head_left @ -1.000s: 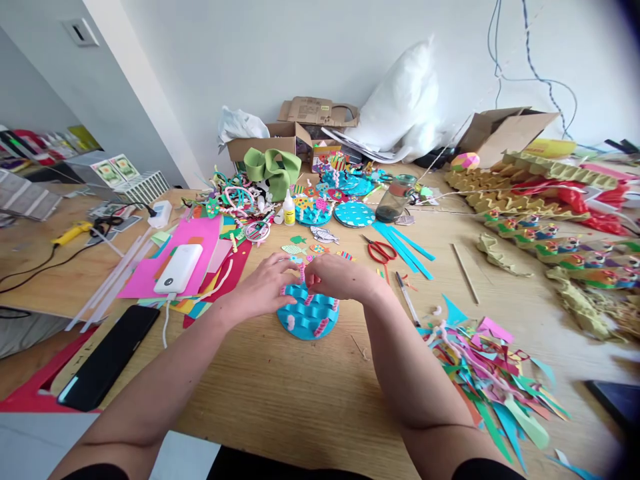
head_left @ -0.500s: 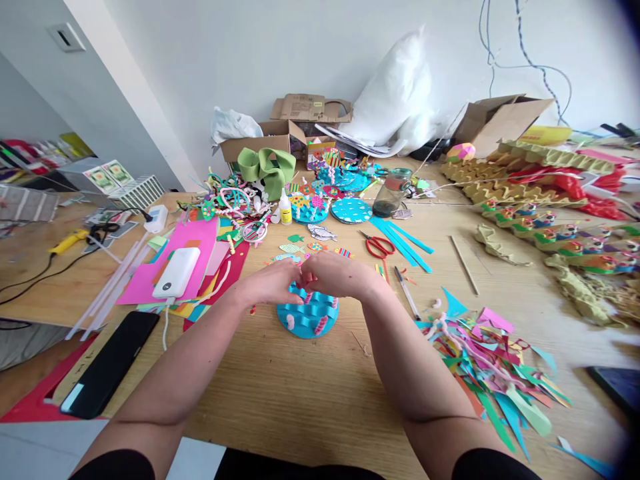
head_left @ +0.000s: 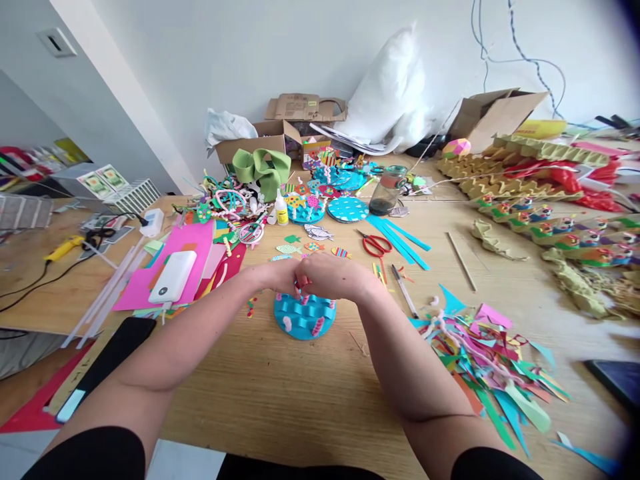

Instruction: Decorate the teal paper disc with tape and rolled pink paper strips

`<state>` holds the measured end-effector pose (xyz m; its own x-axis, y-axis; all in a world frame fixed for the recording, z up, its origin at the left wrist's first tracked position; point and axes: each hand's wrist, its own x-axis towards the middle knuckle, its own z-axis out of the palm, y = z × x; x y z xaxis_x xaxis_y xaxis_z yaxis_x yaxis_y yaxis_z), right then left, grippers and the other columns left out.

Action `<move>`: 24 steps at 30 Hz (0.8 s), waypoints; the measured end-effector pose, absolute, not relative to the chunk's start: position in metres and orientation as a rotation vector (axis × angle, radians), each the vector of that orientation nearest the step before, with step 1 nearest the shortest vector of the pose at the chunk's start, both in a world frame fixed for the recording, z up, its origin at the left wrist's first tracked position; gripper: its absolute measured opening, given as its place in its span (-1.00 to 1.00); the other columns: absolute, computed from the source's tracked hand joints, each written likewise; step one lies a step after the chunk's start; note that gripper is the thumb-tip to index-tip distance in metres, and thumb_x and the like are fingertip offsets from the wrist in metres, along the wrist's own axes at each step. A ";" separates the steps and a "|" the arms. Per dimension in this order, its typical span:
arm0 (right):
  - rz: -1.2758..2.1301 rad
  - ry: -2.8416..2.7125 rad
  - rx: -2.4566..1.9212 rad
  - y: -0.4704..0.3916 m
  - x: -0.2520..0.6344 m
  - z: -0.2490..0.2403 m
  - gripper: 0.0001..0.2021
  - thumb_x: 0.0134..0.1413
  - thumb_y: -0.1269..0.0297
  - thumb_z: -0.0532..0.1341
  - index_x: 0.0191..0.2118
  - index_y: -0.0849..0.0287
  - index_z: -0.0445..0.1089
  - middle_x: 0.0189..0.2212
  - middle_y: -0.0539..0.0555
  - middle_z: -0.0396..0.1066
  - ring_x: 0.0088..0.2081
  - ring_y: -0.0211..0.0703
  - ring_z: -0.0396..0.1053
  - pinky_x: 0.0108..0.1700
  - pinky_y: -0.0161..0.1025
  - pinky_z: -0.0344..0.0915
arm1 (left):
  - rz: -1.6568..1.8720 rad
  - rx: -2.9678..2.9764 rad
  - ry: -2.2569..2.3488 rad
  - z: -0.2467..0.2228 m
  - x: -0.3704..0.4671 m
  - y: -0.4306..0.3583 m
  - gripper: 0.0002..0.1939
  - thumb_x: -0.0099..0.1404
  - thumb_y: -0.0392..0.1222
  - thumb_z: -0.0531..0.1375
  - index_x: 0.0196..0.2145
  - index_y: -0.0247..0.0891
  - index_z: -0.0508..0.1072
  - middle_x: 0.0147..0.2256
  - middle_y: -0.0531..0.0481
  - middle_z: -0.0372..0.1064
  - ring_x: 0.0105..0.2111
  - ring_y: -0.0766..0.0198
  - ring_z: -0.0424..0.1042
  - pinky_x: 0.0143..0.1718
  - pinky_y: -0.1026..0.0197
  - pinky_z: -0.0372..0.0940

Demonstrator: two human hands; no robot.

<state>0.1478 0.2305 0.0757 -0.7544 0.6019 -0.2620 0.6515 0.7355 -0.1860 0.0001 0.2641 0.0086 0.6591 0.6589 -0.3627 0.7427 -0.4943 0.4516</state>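
Note:
Above a round blue disc with wavy blue strips and pink fuzzy stubs, my two hands meet at the fingertips. My right hand is closed in a pinch, its fingers curled down. Against it, my left hand is closed too, most of its fingers hidden behind the right. A small reddish bit shows between them, too covered to name. Just beyond lie several paper fish, among them a striped fish, a green fish and a grey-white fish.
Red-handled scissors, a pen and blue paper strips lie to the right, with a heap of paper scraps nearer me. A glue bottle and glass jar stand behind. A power bank rests left.
My left hand has drawn in tighter against the right, its thumb less visible, and a reddish bit now shows between them. The whole view has shifted slightly.

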 end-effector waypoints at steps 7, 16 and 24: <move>-0.390 2.778 1.022 0.231 0.148 0.075 -0.76 -0.01 0.42 0.15 -0.26 0.30 0.54 -0.28 0.26 0.53 -0.33 -0.10 0.45 -0.42 -0.33 0.16 | -0.248 2.287 0.950 0.009 -0.008 0.262 -0.91 -0.03 -0.30 0.27 -0.47 -0.23 0.52 -0.62 0.11 0.36 -0.54 0.29 0.32 -0.44 0.28 0.24; -0.375 2.780 0.995 0.229 0.148 0.074 -0.75 -0.01 0.46 0.16 -0.21 0.29 0.53 -0.26 0.25 0.53 -0.29 -0.09 0.47 -0.38 -0.33 0.20 | -0.337 2.135 0.950 0.001 -0.008 0.266 -0.81 0.03 -0.35 0.19 -0.38 -0.21 0.55 -0.56 0.09 0.42 -0.64 0.32 0.30 -0.61 0.31 0.18; -0.374 2.798 0.966 0.229 0.148 0.072 -0.76 0.03 0.43 0.16 -0.21 0.23 0.53 -0.27 0.22 0.53 -0.28 -0.07 0.47 -0.36 -0.32 0.22 | -0.201 2.196 0.884 -0.005 -0.014 0.269 -0.80 0.02 -0.38 0.19 -0.40 -0.20 0.56 -0.44 0.07 0.50 -0.49 0.27 0.36 -0.49 0.31 0.22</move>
<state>0.1480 0.2291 0.0721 -0.7792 0.5839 -0.2279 0.6232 0.7603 -0.1829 -0.0135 0.2693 -0.0049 0.7495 0.5333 -0.3923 0.6505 -0.4829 0.5862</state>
